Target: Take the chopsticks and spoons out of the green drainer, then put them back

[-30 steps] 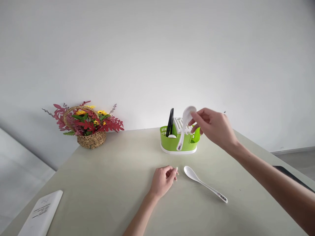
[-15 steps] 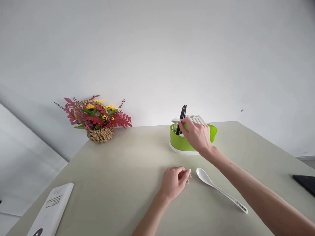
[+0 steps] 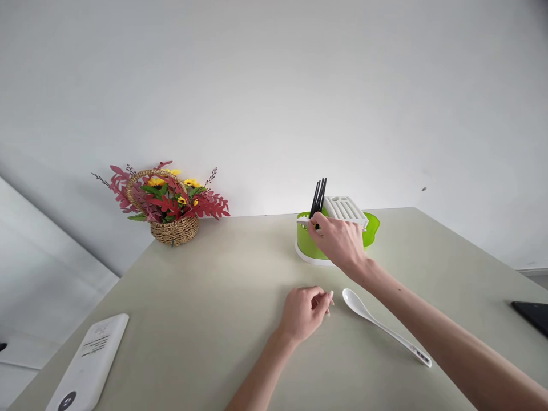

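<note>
A green cutlery holder (image 3: 371, 231) with a white slotted insert (image 3: 345, 208) stands at the far middle of the table, with black chopsticks (image 3: 319, 194) upright in its left end. My right hand (image 3: 340, 242) is at the holder's left front, fingers pinched on the end of a white spoon (image 3: 303, 219) that sits down inside the holder. A second white spoon (image 3: 377, 325) lies flat on the table, bowl towards me. Just left of that bowl my left hand (image 3: 303, 313) rests on the table, fingers curled and holding nothing.
A wicker basket of red and yellow artificial flowers (image 3: 171, 208) stands at the back left by the wall. A white flat device (image 3: 88, 362) lies at the near left edge. A black flat object (image 3: 533, 315) lies at the right edge of the beige table (image 3: 214, 297).
My right hand carried the white spoon from above the holder's front down into its left end beside the chopsticks. My left hand stayed put; the view shifted left.
</note>
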A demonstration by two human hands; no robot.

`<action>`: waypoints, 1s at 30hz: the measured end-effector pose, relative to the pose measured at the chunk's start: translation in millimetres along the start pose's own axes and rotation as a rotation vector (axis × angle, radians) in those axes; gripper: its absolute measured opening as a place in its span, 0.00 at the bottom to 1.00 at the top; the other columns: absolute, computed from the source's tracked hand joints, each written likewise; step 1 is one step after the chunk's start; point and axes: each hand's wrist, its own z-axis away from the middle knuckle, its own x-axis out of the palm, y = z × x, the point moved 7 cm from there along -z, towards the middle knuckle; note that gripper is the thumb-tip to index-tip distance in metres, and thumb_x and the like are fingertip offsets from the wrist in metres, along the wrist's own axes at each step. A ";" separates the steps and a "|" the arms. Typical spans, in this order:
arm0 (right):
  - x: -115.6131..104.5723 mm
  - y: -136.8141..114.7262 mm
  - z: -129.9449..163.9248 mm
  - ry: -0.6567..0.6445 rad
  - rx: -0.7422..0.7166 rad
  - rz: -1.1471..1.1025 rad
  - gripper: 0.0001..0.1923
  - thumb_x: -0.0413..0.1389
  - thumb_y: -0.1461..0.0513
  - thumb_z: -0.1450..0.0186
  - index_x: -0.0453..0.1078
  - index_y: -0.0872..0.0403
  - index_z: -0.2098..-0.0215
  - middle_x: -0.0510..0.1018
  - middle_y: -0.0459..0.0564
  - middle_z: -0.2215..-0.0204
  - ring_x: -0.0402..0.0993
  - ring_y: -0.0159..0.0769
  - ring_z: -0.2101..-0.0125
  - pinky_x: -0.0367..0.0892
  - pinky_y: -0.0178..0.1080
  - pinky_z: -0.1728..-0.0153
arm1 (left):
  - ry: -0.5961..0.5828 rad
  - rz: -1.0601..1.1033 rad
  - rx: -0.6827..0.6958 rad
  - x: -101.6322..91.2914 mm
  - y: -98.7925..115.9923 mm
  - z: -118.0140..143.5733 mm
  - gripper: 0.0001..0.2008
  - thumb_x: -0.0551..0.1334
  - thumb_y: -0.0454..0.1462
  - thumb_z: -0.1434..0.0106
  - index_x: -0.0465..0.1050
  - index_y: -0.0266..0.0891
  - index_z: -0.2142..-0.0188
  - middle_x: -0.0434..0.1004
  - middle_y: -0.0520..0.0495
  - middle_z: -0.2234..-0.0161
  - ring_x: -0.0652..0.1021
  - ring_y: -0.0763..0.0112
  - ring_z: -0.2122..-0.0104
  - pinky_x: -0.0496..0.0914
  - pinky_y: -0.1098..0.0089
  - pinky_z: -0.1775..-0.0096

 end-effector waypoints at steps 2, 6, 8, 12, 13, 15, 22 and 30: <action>1.1 -1.4 -0.6 -0.068 0.007 0.012 0.15 0.46 0.57 0.25 0.75 0.49 0.58 0.83 0.47 0.72 0.67 0.33 0.80 0.43 0.37 0.74 | 0.000 -0.008 -0.001 -0.5 0.4 0.3 0.23 0.55 0.51 0.27 0.78 0.42 0.70 0.82 0.52 0.76 0.76 0.73 0.78 0.66 0.74 0.72; -0.1 -3.6 -2.0 -0.164 0.003 0.037 0.12 0.47 0.59 0.25 0.73 0.50 0.57 0.84 0.47 0.69 0.72 0.35 0.77 0.44 0.37 0.73 | -0.007 -0.022 -0.002 -1.7 2.0 0.4 0.23 0.54 0.51 0.27 0.78 0.42 0.69 0.82 0.52 0.75 0.76 0.74 0.78 0.66 0.74 0.72; -3.5 -4.6 -2.3 -0.175 -0.009 0.036 0.10 0.49 0.59 0.26 0.73 0.50 0.57 0.84 0.47 0.68 0.74 0.36 0.75 0.44 0.37 0.73 | -0.009 -0.025 0.001 -2.2 2.8 0.7 0.23 0.54 0.51 0.26 0.78 0.41 0.69 0.82 0.52 0.76 0.76 0.74 0.78 0.66 0.74 0.72; -16.7 -5.2 1.6 -0.172 -0.045 0.022 0.09 0.53 0.59 0.28 0.73 0.49 0.53 0.85 0.47 0.62 0.77 0.37 0.71 0.46 0.37 0.74 | -0.003 -0.025 0.011 -2.9 3.7 2.0 0.22 0.55 0.50 0.26 0.77 0.42 0.70 0.81 0.53 0.76 0.75 0.75 0.78 0.65 0.75 0.71; -22.1 -4.3 4.0 -0.159 -0.055 0.009 0.09 0.53 0.59 0.28 0.73 0.49 0.52 0.85 0.46 0.61 0.77 0.36 0.71 0.46 0.37 0.74 | -0.001 -0.023 0.013 -3.1 3.8 2.3 0.22 0.55 0.50 0.26 0.77 0.42 0.70 0.81 0.53 0.76 0.75 0.75 0.78 0.65 0.75 0.72; -34.3 -0.4 11.3 -0.128 -0.073 -0.031 0.10 0.54 0.59 0.28 0.73 0.48 0.51 0.85 0.45 0.59 0.76 0.34 0.73 0.47 0.36 0.75 | 0.000 -0.017 0.018 -3.3 4.2 3.0 0.22 0.55 0.50 0.26 0.76 0.41 0.70 0.81 0.53 0.76 0.74 0.75 0.78 0.65 0.75 0.72; -50.4 42.0 76.8 -0.229 -0.138 -0.185 0.11 0.49 0.54 0.26 0.71 0.46 0.56 0.83 0.41 0.66 0.73 0.30 0.78 0.55 0.35 0.75 | 0.001 -0.017 0.025 -4.6 5.1 3.0 0.22 0.55 0.50 0.26 0.76 0.41 0.70 0.82 0.53 0.75 0.74 0.75 0.78 0.65 0.74 0.71; -0.3 128.1 185.6 -0.575 0.132 -0.285 0.18 0.50 0.44 0.28 0.73 0.43 0.53 0.81 0.47 0.57 0.80 0.40 0.63 0.69 0.41 0.64 | -0.006 -0.035 0.014 -5.5 4.4 1.8 0.17 0.55 0.49 0.26 0.77 0.43 0.63 0.83 0.52 0.72 0.79 0.71 0.73 0.68 0.73 0.68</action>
